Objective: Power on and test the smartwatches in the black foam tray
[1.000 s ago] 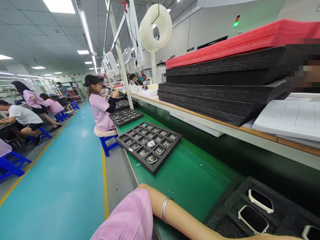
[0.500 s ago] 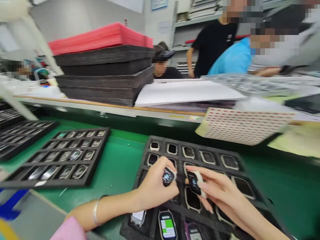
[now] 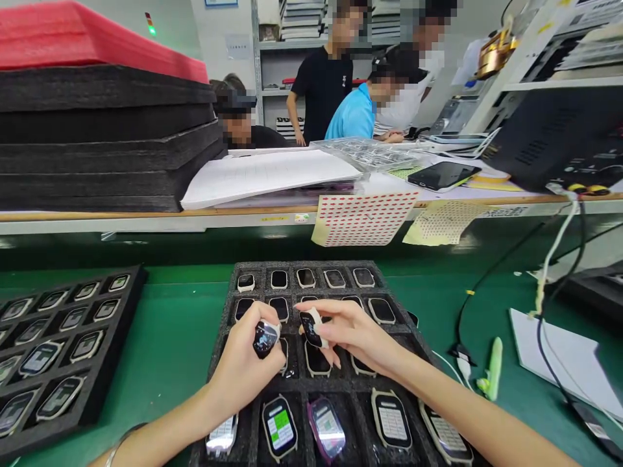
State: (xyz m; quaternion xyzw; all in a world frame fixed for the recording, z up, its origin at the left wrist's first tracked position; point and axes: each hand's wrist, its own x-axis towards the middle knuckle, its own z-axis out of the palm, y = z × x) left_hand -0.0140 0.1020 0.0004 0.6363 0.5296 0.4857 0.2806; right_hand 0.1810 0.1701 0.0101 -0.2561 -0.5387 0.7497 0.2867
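My left hand [image 3: 248, 360] has its fingers wrapped round a smartwatch without a strap, its lit dark screen [image 3: 266, 338] showing. Just to the right, my right hand [image 3: 353, 331] pinches a second strapless smartwatch [image 3: 311, 327] between thumb and fingers, its screen also lit. Both hands are above a black foam tray [image 3: 304, 397] with watch cases in its compartments. In the front row lie a watch with a green and white screen [image 3: 280, 427], a purple-edged one [image 3: 327, 428] and a white-screened one [image 3: 390, 418]. My hands and forearms hide some compartments.
Another foam tray of watches [image 3: 92, 383] lies at the left on the green mat [image 3: 170, 337]. A shelf edge behind carries stacked foam [image 3: 107, 155], papers [image 3: 267, 175] and a phone [image 3: 442, 175]. Cables [image 3: 540, 311] and a green-handled tool [image 3: 495, 366] are at the right. Several people are beyond.
My view has swung to the right, bringing the cables and the right side of the bench into sight. Both hands still hold their watches above the tray.
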